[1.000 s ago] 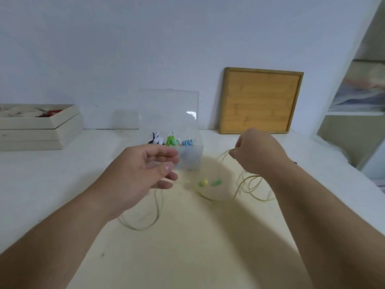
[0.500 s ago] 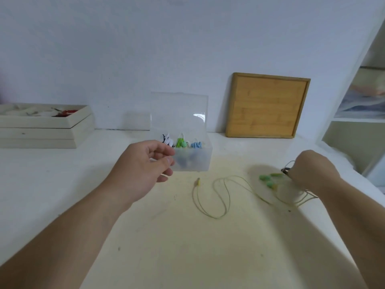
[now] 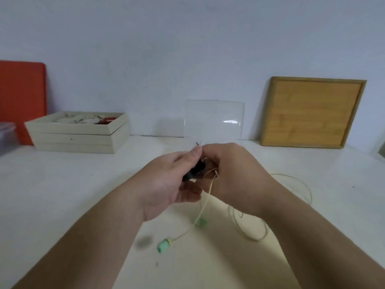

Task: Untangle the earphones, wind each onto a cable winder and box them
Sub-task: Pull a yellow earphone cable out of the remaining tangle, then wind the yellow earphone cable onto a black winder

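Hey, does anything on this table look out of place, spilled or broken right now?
Nothing spilled or broken. Only a dark smudge or shadow marks the table beside the green earbud, and the earphone cable sprawls in loose loops at the right.

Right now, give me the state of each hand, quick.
Left hand: closed, gripping the black cable winder.
Right hand: closed, pinching the earphone cable next to the winder.
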`<state>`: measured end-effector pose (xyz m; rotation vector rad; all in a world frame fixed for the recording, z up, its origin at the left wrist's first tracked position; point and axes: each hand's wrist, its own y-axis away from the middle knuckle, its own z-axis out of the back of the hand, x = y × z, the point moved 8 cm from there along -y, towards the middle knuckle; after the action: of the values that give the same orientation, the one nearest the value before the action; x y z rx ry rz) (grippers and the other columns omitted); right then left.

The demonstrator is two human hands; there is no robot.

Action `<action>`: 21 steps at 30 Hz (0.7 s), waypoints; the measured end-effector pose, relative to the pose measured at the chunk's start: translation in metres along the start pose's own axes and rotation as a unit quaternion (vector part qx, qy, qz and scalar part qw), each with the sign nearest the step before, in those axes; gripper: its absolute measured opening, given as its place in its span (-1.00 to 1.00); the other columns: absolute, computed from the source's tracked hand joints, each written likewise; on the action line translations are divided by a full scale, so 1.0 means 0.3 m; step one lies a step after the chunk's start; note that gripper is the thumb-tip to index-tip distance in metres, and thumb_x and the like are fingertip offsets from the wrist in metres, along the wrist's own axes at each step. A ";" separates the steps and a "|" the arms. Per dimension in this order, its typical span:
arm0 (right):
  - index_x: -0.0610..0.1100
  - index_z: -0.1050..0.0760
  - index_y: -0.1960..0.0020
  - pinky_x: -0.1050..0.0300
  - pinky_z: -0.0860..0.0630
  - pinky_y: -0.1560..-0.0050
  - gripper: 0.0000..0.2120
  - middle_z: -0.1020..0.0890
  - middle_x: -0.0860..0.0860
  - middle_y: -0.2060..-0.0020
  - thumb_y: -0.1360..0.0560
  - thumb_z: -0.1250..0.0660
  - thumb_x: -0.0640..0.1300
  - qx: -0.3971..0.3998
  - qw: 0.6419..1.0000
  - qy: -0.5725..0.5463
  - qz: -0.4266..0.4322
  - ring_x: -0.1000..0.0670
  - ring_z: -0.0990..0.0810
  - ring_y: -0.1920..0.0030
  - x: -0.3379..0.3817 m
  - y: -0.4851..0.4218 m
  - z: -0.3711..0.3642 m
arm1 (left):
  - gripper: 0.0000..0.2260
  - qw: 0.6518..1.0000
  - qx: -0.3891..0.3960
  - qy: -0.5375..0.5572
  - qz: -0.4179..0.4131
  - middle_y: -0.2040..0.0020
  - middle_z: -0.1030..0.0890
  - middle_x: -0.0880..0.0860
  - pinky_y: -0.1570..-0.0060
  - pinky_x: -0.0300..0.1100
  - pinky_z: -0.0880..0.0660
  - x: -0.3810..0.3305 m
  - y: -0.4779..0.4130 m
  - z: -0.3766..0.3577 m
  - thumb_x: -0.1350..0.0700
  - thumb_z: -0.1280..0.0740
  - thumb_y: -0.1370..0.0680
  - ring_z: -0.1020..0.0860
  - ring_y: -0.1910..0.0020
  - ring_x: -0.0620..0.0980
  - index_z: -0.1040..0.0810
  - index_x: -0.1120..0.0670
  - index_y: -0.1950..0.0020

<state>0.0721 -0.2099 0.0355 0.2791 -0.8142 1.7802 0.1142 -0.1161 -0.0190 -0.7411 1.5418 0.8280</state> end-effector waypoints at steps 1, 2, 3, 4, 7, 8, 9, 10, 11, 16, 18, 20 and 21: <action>0.02 -0.60 -0.02 0.08 -0.60 0.16 -0.75 -0.67 0.11 0.25 -0.39 -0.45 -0.21 0.007 1.000 -0.007 0.005 0.14 -0.63 0.24 0.001 0.004 -0.009 | -0.50 1.000 0.009 0.002 -0.002 0.08 -0.63 0.11 0.26 -0.16 -0.54 0.001 -0.001 -0.001 -0.15 -0.29 -0.47 -0.54 0.25 0.02 -0.58 0.20 -0.21; -0.01 -0.59 -0.07 0.07 -0.58 0.18 -0.69 -0.65 0.08 0.28 -0.37 -0.44 -0.25 0.014 1.000 -0.011 0.008 0.14 -0.60 0.28 0.002 0.012 -0.007 | -0.52 1.000 0.009 0.008 -0.004 0.08 -0.62 0.10 0.28 -0.20 -0.54 0.002 -0.003 0.001 -0.11 -0.32 -0.46 -0.54 0.26 -0.01 -0.58 0.21 -0.22; -0.04 -0.57 -0.12 0.06 -0.55 0.21 -0.62 -0.61 0.04 0.29 -0.35 -0.43 -0.30 0.023 1.000 -0.016 0.009 0.13 -0.55 0.33 -0.006 0.014 -0.006 | -0.54 1.000 0.005 0.017 -0.003 0.06 -0.62 0.11 0.29 -0.22 -0.54 0.008 -0.011 0.011 -0.06 -0.36 -0.46 -0.54 0.27 -0.03 -0.57 0.22 -0.23; -0.06 -0.54 -0.18 0.06 -0.53 0.23 -0.55 -0.59 0.01 0.28 -0.32 -0.41 -0.34 0.034 0.999 -0.020 0.002 0.14 -0.49 0.36 -0.015 0.021 -0.004 | -0.58 1.000 0.001 0.027 0.002 0.05 -0.61 0.12 0.29 -0.22 -0.55 0.016 -0.017 0.021 0.01 -0.39 -0.47 -0.53 0.26 -0.03 -0.56 0.23 -0.24; 0.17 -0.48 -0.29 0.15 -0.53 0.26 -0.33 -0.59 0.08 0.21 -0.32 -0.36 -0.39 0.066 0.997 -0.039 -0.027 0.16 -0.44 0.37 -0.049 0.055 0.004 | -0.71 0.999 -0.010 0.049 0.018 0.04 -0.65 0.17 0.22 -0.17 -0.59 0.034 -0.025 0.033 0.17 -0.39 -0.52 -0.55 0.23 0.01 -0.56 0.23 -0.22; 0.26 -0.47 -0.29 0.18 -0.54 0.26 -0.29 -0.60 0.11 0.20 -0.33 -0.33 -0.40 0.075 0.996 -0.047 -0.029 0.16 -0.46 0.36 -0.053 0.066 0.007 | -0.74 0.999 -0.020 0.046 0.020 0.03 -0.66 0.18 0.21 -0.16 -0.60 0.035 -0.025 0.036 0.16 -0.38 -0.54 -0.56 0.24 0.01 -0.58 0.22 -0.20; 0.33 -0.47 -0.25 0.20 -0.55 0.25 -0.28 -0.62 0.13 0.20 -0.35 -0.30 -0.41 0.079 0.995 -0.051 -0.029 0.15 -0.50 0.35 -0.056 0.073 0.016 | -0.77 0.998 -0.032 0.045 0.021 0.02 -0.68 0.19 0.19 -0.16 -0.61 0.036 -0.026 0.039 0.13 -0.35 -0.57 -0.56 0.24 0.01 -0.59 0.20 -0.19; 0.37 -0.49 -0.18 0.22 -0.55 0.23 -0.30 -0.63 0.14 0.20 -0.36 -0.27 -0.41 0.077 0.995 -0.046 -0.033 0.14 -0.54 0.32 -0.064 0.077 0.027 | -0.77 0.997 -0.043 0.051 0.022 0.02 -0.69 0.21 0.19 -0.15 -0.61 0.039 -0.026 0.042 0.10 -0.31 -0.60 -0.55 0.25 0.01 -0.60 0.20 -0.18; 0.36 -0.51 -0.11 0.25 -0.55 0.21 -0.35 -0.65 0.15 0.20 -0.37 -0.27 -0.39 0.069 0.996 -0.032 -0.046 0.14 -0.57 0.29 -0.077 0.078 0.037 | -0.75 0.996 -0.055 0.064 0.026 0.01 -0.70 0.22 0.21 -0.15 -0.60 0.042 -0.027 0.045 0.07 -0.26 -0.64 -0.55 0.26 0.01 -0.59 0.20 -0.18; 0.13 -0.63 0.11 0.46 -0.47 0.27 -0.77 -0.65 0.22 0.31 -0.43 -0.36 -0.21 0.034 0.987 0.077 -0.138 0.30 -0.60 0.25 -0.126 0.082 0.042 | -0.75 0.986 -0.115 0.113 0.051 0.09 -0.70 0.30 0.33 -0.16 -0.40 0.047 -0.026 0.060 0.11 -0.15 -0.68 -0.40 0.39 0.00 -0.55 0.23 -0.11; 0.05 -0.63 0.24 0.39 -0.50 0.33 -0.81 -0.67 0.14 0.40 -0.43 -0.38 -0.23 0.047 0.986 0.028 -0.156 0.23 -0.62 0.36 -0.130 0.086 0.037 | -0.76 0.985 -0.122 0.112 0.044 0.09 -0.70 0.30 0.31 -0.16 -0.33 0.045 -0.030 0.065 0.15 -0.15 -0.65 -0.34 0.38 -0.01 -0.56 0.25 -0.10; -0.03 -0.62 0.28 0.24 -0.58 0.30 -0.83 -0.67 0.06 0.43 -0.43 -0.37 -0.25 0.062 0.983 -0.030 -0.170 0.14 -0.63 0.42 -0.126 0.090 0.033 | -0.72 0.985 -0.114 0.125 0.038 0.05 -0.70 0.30 0.28 -0.16 -0.32 0.045 -0.031 0.061 0.16 -0.13 -0.65 -0.32 0.35 -0.01 -0.55 0.29 -0.13; -0.05 -0.62 0.28 0.18 -0.58 0.30 -0.83 -0.65 0.04 0.46 -0.44 -0.38 -0.25 0.068 0.980 -0.058 -0.176 0.10 -0.61 0.45 -0.124 0.092 0.029 | -0.71 0.983 -0.106 0.143 0.036 0.04 -0.70 0.30 0.26 -0.17 -0.35 0.045 -0.031 0.052 0.16 -0.12 -0.66 -0.34 0.34 -0.01 -0.54 0.30 -0.15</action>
<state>0.0590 -0.2476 0.0106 0.5851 -0.6767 1.4962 0.1289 -0.1082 -0.0345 -0.9985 1.7607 0.9824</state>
